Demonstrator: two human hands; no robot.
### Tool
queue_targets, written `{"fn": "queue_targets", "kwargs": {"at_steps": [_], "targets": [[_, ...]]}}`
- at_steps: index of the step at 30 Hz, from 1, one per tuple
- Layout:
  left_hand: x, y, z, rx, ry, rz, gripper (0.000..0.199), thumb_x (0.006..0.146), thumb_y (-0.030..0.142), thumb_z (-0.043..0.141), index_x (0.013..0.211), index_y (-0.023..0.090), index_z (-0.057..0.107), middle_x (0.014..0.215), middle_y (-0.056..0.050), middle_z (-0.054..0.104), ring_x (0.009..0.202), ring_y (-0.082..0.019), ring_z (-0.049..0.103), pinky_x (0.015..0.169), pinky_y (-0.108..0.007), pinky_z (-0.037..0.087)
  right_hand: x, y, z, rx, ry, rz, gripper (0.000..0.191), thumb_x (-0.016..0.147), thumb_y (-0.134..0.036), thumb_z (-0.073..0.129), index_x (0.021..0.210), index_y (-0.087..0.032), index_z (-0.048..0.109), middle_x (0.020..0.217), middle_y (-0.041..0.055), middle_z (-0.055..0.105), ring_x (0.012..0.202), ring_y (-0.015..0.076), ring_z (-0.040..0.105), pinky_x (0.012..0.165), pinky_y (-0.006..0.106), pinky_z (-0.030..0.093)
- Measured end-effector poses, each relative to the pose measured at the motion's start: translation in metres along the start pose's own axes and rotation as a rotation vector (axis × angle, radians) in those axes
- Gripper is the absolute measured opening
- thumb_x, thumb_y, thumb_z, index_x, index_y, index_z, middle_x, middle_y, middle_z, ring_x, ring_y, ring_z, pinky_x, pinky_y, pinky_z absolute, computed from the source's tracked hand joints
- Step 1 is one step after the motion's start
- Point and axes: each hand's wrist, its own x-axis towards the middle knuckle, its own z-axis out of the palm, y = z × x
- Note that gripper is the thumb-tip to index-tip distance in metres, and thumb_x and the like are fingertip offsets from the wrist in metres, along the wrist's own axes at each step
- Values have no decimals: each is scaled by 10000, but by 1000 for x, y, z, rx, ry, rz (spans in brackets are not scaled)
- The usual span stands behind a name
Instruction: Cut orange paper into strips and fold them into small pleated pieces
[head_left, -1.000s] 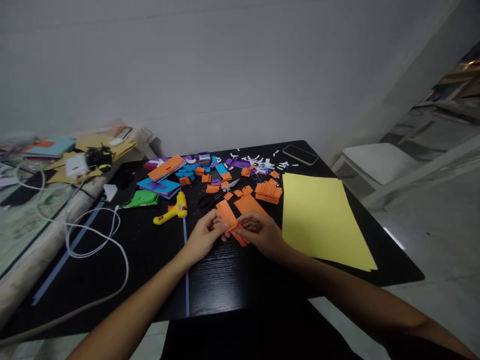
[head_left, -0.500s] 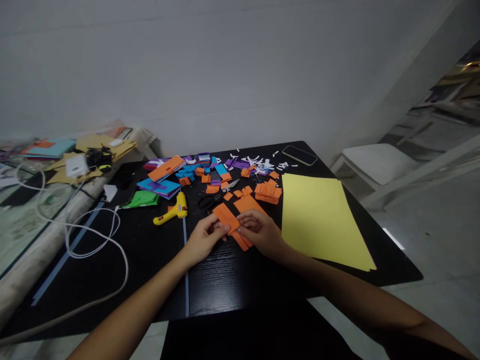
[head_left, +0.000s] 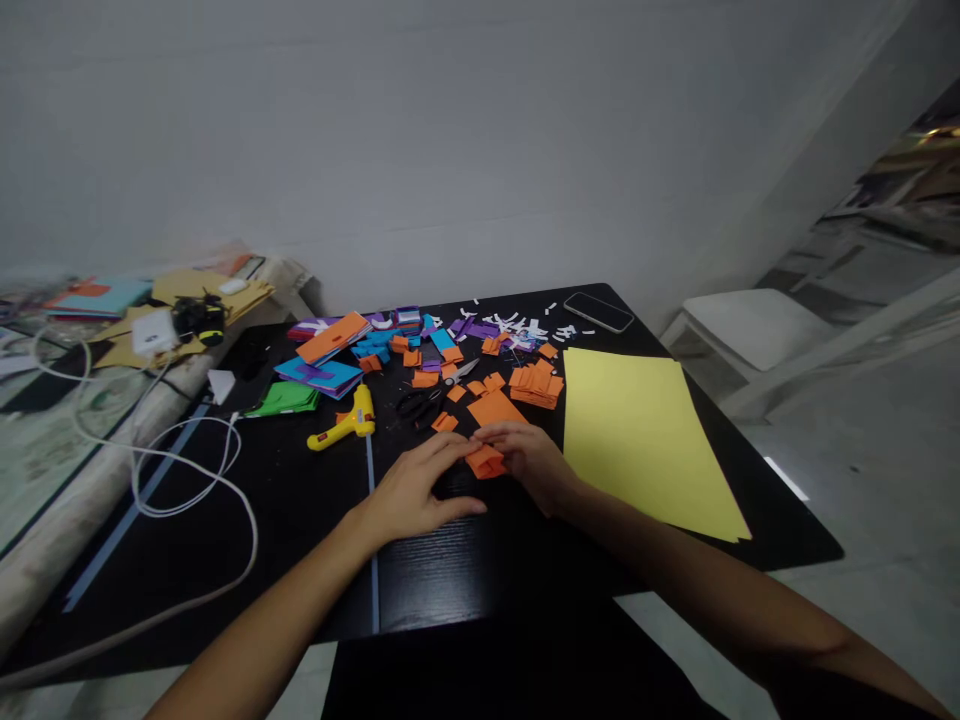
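Observation:
My right hand (head_left: 534,463) curls its fingers around the right side of a small folded piece of orange paper (head_left: 486,462), just above the black tabletop. My left hand (head_left: 416,490) is open on the left of that piece, thumb stretched well away from the fingers. Its fingertips reach the paper's upper left edge; whether they press on it I cannot tell. Behind the right hand lies a flat orange sheet (head_left: 495,408), partly covered by the fingers. Scissors (head_left: 424,402) with black handles lie beyond my left hand, near small orange pieces (head_left: 444,422).
A yellow glue gun (head_left: 349,420) lies to the left, before stacked coloured paper (head_left: 319,373). Yellow sheets (head_left: 637,440) cover the right side, with a phone (head_left: 598,311) behind. An orange stack (head_left: 536,383) and white scraps (head_left: 514,325) lie further back. A white cable (head_left: 247,510) loops at left.
The orange paper that both hands held has shifted slightly right and now looks smaller and folded. My left hand has let go and spread its fingers. A small orange piece now shows near the scissors.

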Motion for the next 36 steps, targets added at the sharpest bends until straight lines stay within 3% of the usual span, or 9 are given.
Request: {"fn": "queue_targets", "kwargs": {"at_steps": [4, 7, 9, 13, 18, 22, 26, 31, 36], "targets": [[2, 1, 1, -11, 132, -19, 226, 1047, 275, 508, 1204, 197, 651, 1088, -88, 716, 989, -198, 701, 898, -336, 563, -1, 1, 2, -4, -23, 14, 286, 602, -203, 860, 872, -171, 770, 884, 49, 794, 845, 214, 756, 862, 365, 600], [3, 0, 4, -42, 199, -119, 215, 1045, 299, 511, 952, 188, 670, 854, -38, 713, 782, -166, 679, 754, -285, 541, -1, 5, 2, -98, -30, -17, 384, 570, -242, 931, 899, -182, 741, 836, 28, 796, 832, 213, 766, 906, 394, 595], [3, -3, 7, -157, 212, -214, 221, 1025, 343, 558, 886, 191, 637, 782, -15, 716, 716, -156, 675, 702, -267, 527, 0, 8, 1, -171, -20, -66, 380, 584, -306, 940, 875, -185, 728, 823, 19, 787, 797, 206, 761, 845, 379, 609], [2, -8, 12, -451, 199, -372, 226, 969, 409, 638, 945, 186, 615, 796, -24, 751, 734, -178, 715, 680, -268, 540, 1, 7, 1, -274, -11, -161, 349, 629, -374, 915, 860, -182, 737, 817, 15, 768, 722, 180, 738, 738, 338, 612], [6, -7, 13, -520, 168, -397, 250, 870, 393, 739, 886, 149, 683, 758, -11, 675, 675, -146, 619, 637, -251, 495, -6, 1, 5, -365, -41, -243, 263, 744, -357, 839, 948, -205, 771, 834, 20, 776, 780, 181, 746, 826, 349, 607], [8, -5, 11, -611, 193, -436, 286, 822, 403, 778, 791, 142, 667, 664, 16, 615, 601, -124, 561, 587, -237, 456, -7, 5, 6, -355, -16, -299, 281, 714, -321, 861, 955, -217, 760, 869, 17, 773, 832, 182, 754, 857, 336, 605], [9, -3, 9, -563, 223, -431, 271, 824, 396, 784, 786, 146, 686, 675, 9, 639, 630, -134, 590, 612, -239, 461, -6, 8, 6, -347, -19, -300, 249, 712, -335, 864, 898, -214, 751, 853, 15, 770, 821, 181, 755, 847, 334, 611], [7, 1, 5, -448, 369, -305, 319, 841, 350, 781, 1111, 195, 713, 1074, -60, 751, 913, -197, 694, 784, -290, 526, -7, 4, 5, -380, 20, -320, 295, 705, -345, 880, 937, -213, 757, 825, 11, 757, 791, 178, 747, 817, 332, 621], [3, -3, 5, -274, 394, -287, 195, 905, 366, 722, 1001, 201, 763, 924, -41, 768, 712, -149, 640, 645, -254, 460, -6, 6, 5, -395, 14, -341, 330, 694, -385, 896, 934, -213, 748, 817, 19, 754, 746, 179, 741, 766, 338, 638]]}}
